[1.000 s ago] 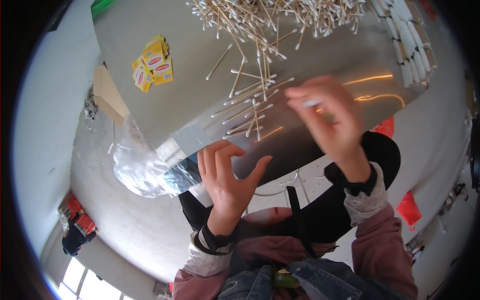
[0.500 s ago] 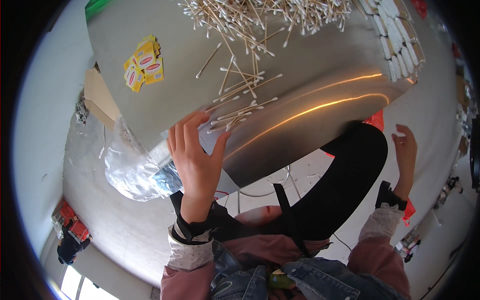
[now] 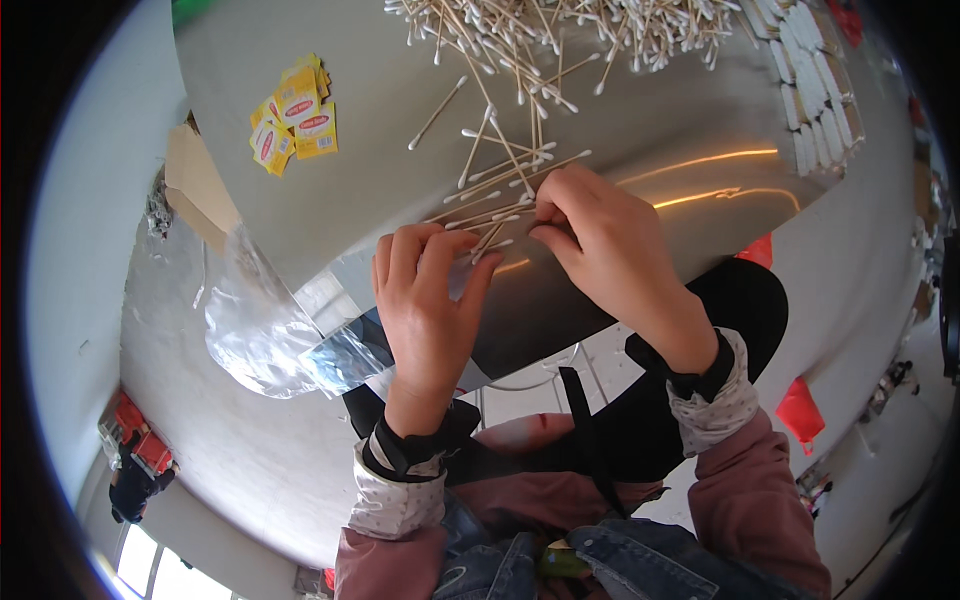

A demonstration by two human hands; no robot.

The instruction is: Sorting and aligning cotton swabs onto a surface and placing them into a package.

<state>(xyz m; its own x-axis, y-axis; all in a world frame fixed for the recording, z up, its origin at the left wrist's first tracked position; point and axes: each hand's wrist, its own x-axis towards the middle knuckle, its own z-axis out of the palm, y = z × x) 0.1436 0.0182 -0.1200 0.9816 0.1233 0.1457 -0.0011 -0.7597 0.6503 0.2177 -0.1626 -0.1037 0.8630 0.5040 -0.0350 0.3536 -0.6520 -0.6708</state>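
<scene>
My left hand [image 3: 425,295] is curved at the near side of a few loose cotton swabs [image 3: 490,222] on the metal tabletop. Its thumb and forefinger stand apart, with swab ends between them. From the right, my right hand [image 3: 610,245] reaches in with fingers curled and thumb bent, closed at the other ends of these swabs; its fingertips partly hide them. More single swabs lie crossed just beyond both hands. A large heap of cotton swabs [image 3: 600,30], wooden sticks with white tips, spreads along the far side of the table.
Yellow printed cards [image 3: 298,110] lie in a loose pile at the far left. Stacked swab bundles [image 3: 815,85] sit at the far right. Clear plastic bags [image 3: 265,345] hang by the table's left edge, near an open cardboard box [image 3: 195,185]. A red bag [image 3: 800,415] is at the right.
My right hand has swung in from beyond the table's right edge to the loose swabs. My left hand has shifted slightly right, closer to the swab ends.
</scene>
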